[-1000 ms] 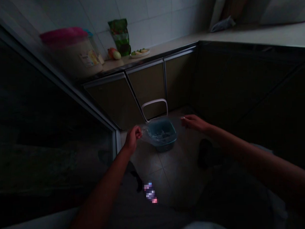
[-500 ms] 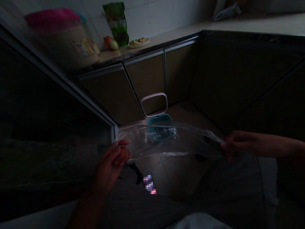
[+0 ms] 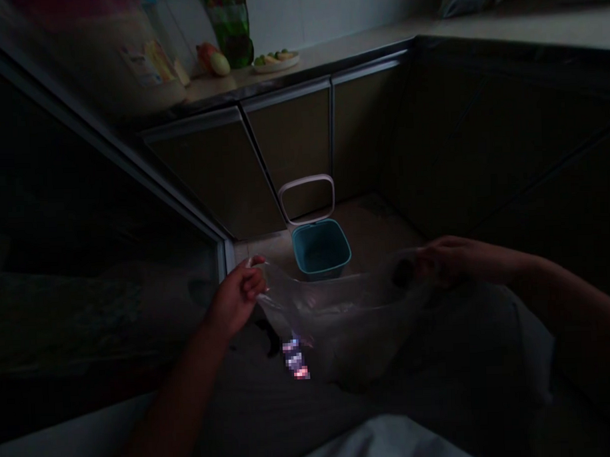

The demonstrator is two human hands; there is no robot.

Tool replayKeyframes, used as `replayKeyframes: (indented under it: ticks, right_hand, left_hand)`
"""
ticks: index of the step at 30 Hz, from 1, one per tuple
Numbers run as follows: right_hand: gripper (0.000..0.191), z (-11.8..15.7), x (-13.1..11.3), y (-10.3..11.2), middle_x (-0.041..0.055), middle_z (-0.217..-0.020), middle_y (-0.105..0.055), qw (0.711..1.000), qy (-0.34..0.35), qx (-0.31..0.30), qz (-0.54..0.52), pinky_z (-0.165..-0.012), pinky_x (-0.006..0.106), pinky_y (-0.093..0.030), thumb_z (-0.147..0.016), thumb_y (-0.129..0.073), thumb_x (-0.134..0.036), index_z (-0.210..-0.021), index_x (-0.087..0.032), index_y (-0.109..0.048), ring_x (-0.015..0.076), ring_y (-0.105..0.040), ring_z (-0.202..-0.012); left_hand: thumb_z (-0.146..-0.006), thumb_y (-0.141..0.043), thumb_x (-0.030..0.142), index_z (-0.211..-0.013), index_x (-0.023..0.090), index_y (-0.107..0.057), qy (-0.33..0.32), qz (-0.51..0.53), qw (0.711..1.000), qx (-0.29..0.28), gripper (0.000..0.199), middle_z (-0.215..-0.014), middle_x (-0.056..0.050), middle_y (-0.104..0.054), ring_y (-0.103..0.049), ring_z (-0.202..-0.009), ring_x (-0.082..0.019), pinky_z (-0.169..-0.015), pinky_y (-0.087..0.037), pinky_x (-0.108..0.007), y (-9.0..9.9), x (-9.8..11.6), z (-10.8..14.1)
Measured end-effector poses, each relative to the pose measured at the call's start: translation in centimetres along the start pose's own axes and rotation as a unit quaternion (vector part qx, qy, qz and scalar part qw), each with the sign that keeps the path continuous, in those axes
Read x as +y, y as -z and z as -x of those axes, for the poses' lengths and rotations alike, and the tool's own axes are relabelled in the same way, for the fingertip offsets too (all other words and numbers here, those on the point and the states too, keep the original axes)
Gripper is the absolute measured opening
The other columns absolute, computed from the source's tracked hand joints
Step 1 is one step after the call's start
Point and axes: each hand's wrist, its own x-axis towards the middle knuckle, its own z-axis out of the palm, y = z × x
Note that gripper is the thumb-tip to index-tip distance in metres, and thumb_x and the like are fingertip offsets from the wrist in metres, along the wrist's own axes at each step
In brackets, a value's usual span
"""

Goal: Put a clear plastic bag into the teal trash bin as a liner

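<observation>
Left hand (image 3: 241, 292) and right hand (image 3: 445, 259), both closed, pinch opposite ends of the bag (image 3: 345, 304), hanging before the bin (image 3: 322, 251) near the floor's (image 3: 270, 247) edge along the cupboards (image 3: 207, 172); pulling apart too hard could tear its thin-looking film.

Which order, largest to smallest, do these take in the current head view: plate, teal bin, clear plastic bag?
1. Clear plastic bag, partly because it is nearer the camera
2. Teal bin
3. Plate
</observation>
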Motion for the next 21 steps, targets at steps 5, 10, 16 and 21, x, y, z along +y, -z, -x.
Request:
replayKeyframes:
  ticks: [5, 10, 16, 21]
  right_hand:
    - [0.043, -7.4, 1.9, -0.8, 0.0133, -0.082, -0.071, 0.987, -0.098, 0.008, 0.126, -0.056, 0.026, -0.051, -0.099, -0.06, -0.048, -0.079, -0.012, -0.073, 0.017, -0.062, -0.067]
    - [0.04, -13.5, 3.4, -1.4, 0.01, -0.063, -0.065, 0.958, -0.201, -0.026, 0.203, -0.055, 0.033, -0.055, -0.094, -0.07, -0.047, -0.073, -0.014, -0.073, 0.0178, -0.06, -0.053]
    - [0.035, -18.6, 5.9, -2.3, 0.0084, -0.059, -0.064, 0.935, -0.227, -0.033, 0.271, -0.059, 0.036, -0.055, -0.091, -0.075, -0.042, -0.07, -0.013, -0.073, 0.0192, -0.062, -0.053]
    - [0.041, -21.2, 7.6, -2.4, 0.0075, -0.055, -0.061, 0.909, -0.219, -0.035, 0.354, -0.063, 0.035, -0.053, -0.1, -0.063, -0.037, -0.067, -0.013, -0.07, 0.0203, -0.064, -0.056]
  left_hand:
    - [-0.078, -0.062, 0.021, -0.104, 0.015, -0.067, 0.1, -0.042, 0.994, 0.031, 0.027, -0.053, 0.012, -0.031, -0.028, -0.041, -0.006, -0.048, -0.037, -0.021, 0.7, -4.3, -6.4]
    - [-0.085, -0.062, 0.026, -0.116, 0.017, -0.069, 0.163, -0.159, 0.969, 0.099, 0.033, -0.054, 0.01, -0.037, -0.03, -0.039, -0.007, -0.044, -0.024, -0.02, 1.6, -8.2, -11.3]
    - [-0.083, -0.071, 0.034, -0.117, 0.018, -0.071, 0.179, -0.199, 0.953, 0.139, 0.037, -0.054, 0.009, -0.042, -0.032, -0.038, -0.007, -0.045, -0.024, -0.021, 4.4, -12.2, -14.7]
    - [-0.08, -0.076, 0.035, -0.116, 0.019, -0.072, 0.176, -0.179, 0.959, 0.128, 0.039, -0.055, 0.01, -0.04, -0.032, -0.038, -0.007, -0.045, -0.02, -0.02, 6.1, -13.3, -16.4]
